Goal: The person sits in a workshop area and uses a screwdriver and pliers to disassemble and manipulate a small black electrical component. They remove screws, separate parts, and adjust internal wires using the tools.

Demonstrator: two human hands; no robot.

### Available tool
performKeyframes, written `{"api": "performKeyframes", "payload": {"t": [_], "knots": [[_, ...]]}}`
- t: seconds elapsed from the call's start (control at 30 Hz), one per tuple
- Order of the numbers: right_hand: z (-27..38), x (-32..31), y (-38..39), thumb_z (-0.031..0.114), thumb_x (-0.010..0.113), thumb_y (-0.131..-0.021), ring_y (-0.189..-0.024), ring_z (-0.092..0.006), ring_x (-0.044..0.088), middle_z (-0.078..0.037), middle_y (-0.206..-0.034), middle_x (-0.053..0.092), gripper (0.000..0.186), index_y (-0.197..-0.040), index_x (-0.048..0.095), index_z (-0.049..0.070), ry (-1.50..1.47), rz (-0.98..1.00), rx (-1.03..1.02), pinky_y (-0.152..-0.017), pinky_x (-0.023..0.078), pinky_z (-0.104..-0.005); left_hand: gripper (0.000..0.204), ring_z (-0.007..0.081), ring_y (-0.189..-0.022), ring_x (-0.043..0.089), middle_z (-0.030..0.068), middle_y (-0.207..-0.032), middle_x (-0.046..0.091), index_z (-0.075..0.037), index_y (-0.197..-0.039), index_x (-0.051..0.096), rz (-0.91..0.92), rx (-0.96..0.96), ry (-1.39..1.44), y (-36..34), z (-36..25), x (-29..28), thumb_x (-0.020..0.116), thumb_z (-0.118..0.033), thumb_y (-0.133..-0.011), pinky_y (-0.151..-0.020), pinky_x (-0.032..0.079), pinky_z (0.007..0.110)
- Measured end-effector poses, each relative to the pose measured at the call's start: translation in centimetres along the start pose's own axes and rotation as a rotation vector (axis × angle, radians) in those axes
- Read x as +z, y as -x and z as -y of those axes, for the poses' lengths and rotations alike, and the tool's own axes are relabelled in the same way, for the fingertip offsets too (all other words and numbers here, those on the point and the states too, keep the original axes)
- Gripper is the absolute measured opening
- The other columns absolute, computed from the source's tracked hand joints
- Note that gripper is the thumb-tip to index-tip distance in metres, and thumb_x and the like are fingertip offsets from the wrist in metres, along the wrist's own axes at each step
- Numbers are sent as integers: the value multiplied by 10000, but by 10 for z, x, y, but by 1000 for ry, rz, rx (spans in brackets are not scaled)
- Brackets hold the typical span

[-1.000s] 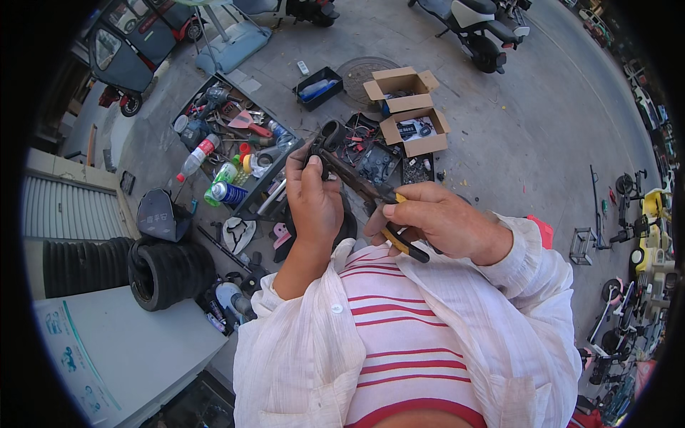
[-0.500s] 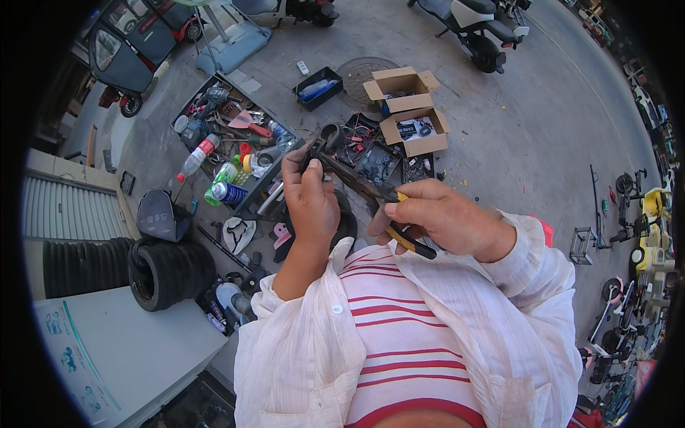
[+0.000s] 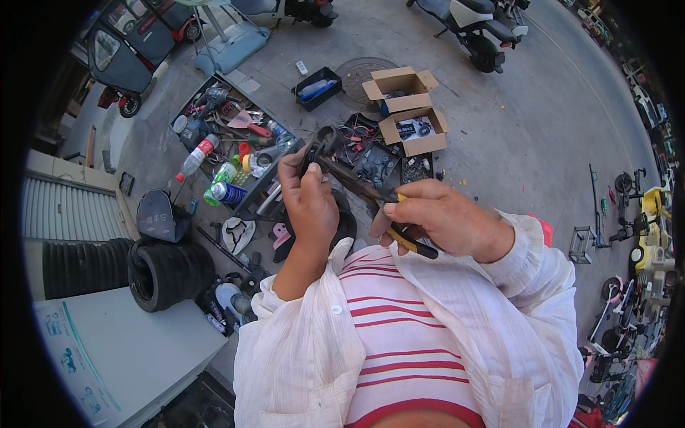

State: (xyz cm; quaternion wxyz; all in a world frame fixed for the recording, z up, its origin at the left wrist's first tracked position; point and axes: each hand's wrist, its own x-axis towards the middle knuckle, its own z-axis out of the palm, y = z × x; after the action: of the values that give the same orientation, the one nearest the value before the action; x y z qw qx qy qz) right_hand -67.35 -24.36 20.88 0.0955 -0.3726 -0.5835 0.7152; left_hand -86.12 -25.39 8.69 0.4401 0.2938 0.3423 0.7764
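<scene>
My right hand [image 3: 453, 221] is closed around the handles of pliers [image 3: 362, 185], which have yellow-and-black grips and long dark jaws. The jaws slant up and left toward my left hand [image 3: 312, 203]. Between its thumb and fingers, that hand grips a small black part [image 3: 312, 151], partly covered by the fingers. The pliers' tip meets or overlaps this part; whether the jaws are clamped on it I cannot tell. Both hands are raised in front of my striped shirt, above the ground.
A tray of tools, bottles and cans [image 3: 267, 178] lies beyond my left hand. Ahead are two open cardboard boxes [image 3: 391, 135], a black bin [image 3: 308, 103] and loose parts. Tires [image 3: 171, 274] and a white cabinet [image 3: 135, 342] stand at left. A scooter [image 3: 481, 43] is parked farther off.
Almost nothing differs. Both hands keep their hold, with only a very slight shift of the black part and the pliers.
</scene>
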Motion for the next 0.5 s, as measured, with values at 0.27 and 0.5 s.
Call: {"api": "performKeyframes", "payload": {"t": [0.27,0.5], "knots": [[-6,-1,-5,225,487,-925,-706,-149,604,-91,-775,630,329,-887,654,-55,-75,29,58,-658,485,-260,232,187,-902,559,120,-1025,571,-39,-1145,461,-53,37,57,3,1,9,427,-72,-917,-809,477,340],[-14,3,-6,219,464,-941,-802,-145,604,-103,-882,655,326,-960,637,-56,-40,34,-25,-736,478,-270,235,172,-899,574,125,-1031,562,-21,-1153,443,-66,-46,186,-5,-8,15,423,-72,-924,-803,501,311]]}}
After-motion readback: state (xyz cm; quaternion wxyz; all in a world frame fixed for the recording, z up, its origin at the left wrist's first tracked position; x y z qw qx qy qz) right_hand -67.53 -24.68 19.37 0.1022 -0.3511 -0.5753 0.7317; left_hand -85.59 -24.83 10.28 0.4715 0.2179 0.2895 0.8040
